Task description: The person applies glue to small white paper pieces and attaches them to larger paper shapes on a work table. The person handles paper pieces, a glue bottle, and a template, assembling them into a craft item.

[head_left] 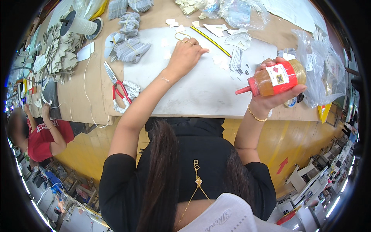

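Note:
My right hand [272, 98] is wrapped round a glue bottle [266, 86] with amber contents, a red and white label and a red nozzle. The bottle lies nearly sideways above the table, its nozzle pointing left. My left hand [185, 56] rests over a large white sheet [162, 89], fingers curled under and thumb toward the right. Whatever its fingertips hold is hidden. Beside it are a yellow loop [182, 36] and a yellow-and-black pencil [210, 41]. Small cut pieces [236, 62] with grey stripes lie between my hands.
Red-handled scissors [118, 87] lie left of my left forearm. Stacked grey pieces [131, 50], a thread spool [81, 26] and a heap of cream pieces [58, 52] are farther left. Clear plastic bags [322, 71] sit at the right. Another person in red [50, 139] works at far left.

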Available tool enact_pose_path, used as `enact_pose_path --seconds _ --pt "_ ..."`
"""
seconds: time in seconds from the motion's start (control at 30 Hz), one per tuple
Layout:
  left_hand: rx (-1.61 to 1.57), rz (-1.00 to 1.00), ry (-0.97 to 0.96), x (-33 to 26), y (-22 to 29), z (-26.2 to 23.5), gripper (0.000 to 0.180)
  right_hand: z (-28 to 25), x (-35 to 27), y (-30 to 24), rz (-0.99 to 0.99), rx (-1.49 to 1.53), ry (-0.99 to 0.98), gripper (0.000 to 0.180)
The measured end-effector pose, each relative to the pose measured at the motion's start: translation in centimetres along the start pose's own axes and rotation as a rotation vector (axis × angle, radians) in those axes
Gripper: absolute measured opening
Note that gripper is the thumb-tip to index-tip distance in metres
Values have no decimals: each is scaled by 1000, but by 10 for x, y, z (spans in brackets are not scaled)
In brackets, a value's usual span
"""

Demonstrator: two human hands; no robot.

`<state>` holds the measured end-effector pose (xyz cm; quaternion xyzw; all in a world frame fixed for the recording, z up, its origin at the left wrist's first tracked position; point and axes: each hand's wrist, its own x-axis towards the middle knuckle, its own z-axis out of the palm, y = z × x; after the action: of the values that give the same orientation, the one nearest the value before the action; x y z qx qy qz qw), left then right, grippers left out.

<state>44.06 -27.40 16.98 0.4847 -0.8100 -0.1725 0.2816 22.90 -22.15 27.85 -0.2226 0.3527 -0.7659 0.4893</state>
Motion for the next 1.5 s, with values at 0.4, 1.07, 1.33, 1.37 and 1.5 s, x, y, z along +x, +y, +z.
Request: enact_pose_path --seconds 0.4,1.07,1.33,1.37,1.5 --pt "-131 -236 -88 20 12 19 18 -9 -1 -6 -57 -99 29 89" --pt "-1381 -733 -352 -15 77 -88 22 35 16 9 -391 -617 -369 86" --pt "-1369 -715 -338 -16 81 -93 22 37 16 9 -394 -626 -389 88" --pt "-1372 -715 -332 -16 81 -93 22 36 16 9 -391 -638 -386 88" --pt "-1409 -714 -300 -17 81 -92 20 35 13 9 -394 -647 -358 90"
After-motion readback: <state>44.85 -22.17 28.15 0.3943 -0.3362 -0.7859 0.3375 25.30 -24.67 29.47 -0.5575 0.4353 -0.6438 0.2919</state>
